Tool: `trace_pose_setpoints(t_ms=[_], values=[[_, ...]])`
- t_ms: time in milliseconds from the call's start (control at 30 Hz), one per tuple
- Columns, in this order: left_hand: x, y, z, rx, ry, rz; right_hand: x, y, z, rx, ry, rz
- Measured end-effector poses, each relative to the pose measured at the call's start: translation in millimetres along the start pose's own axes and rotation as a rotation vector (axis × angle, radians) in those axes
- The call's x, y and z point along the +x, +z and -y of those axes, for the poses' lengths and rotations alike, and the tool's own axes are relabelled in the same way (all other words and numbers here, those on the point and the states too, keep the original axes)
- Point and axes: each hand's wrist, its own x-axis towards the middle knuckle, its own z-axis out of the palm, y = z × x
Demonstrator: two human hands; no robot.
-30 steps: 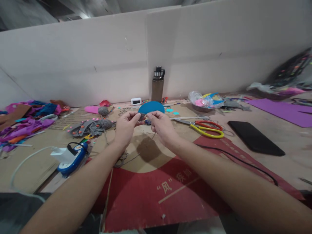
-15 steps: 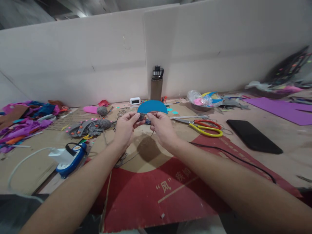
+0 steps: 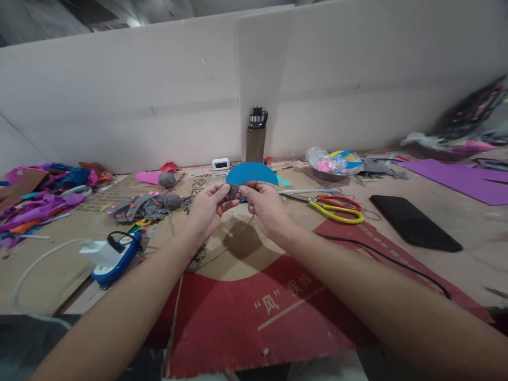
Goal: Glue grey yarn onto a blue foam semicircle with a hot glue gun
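My left hand and my right hand meet above the cardboard sheet, both pinched on a blue half-round piece of foam held upright. A small grey bit sits at its lower edge between my thumbs. A thin grey yarn strand hangs down from my hands onto the cardboard.
Red and yellow scissors lie right of my hands, a black phone farther right. A bottle and small clock stand by the wall. Grey yarn balls, a blue device with white plug and purple scraps lie left.
The blue foam piece and both hands have shifted slightly to the right and a little closer together; the grip is the same.
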Motion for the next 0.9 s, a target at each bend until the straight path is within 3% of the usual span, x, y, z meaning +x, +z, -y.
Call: trace_pose_setpoints(t_ms=[267,567,733,900], values=[[0.1,2.6,6.1,0.007,-0.001,-0.118,-4.5,1.9,1.8,-0.175,-0.071,-0.038],[-3.6,5.4,10.1,0.243,0.156,0.082,0.6,-3.3,-0.8,-0.239,-0.191,0.049],[-4.9,4.3,8.3,0.371,0.154,-0.032,-3.0,-5.2,-0.3,-0.339,-0.243,0.141],[-3.8,2.9,7.1,0.329,0.097,-0.054,-7.6,-11.2,-2.0,-0.542,-0.426,0.143]])
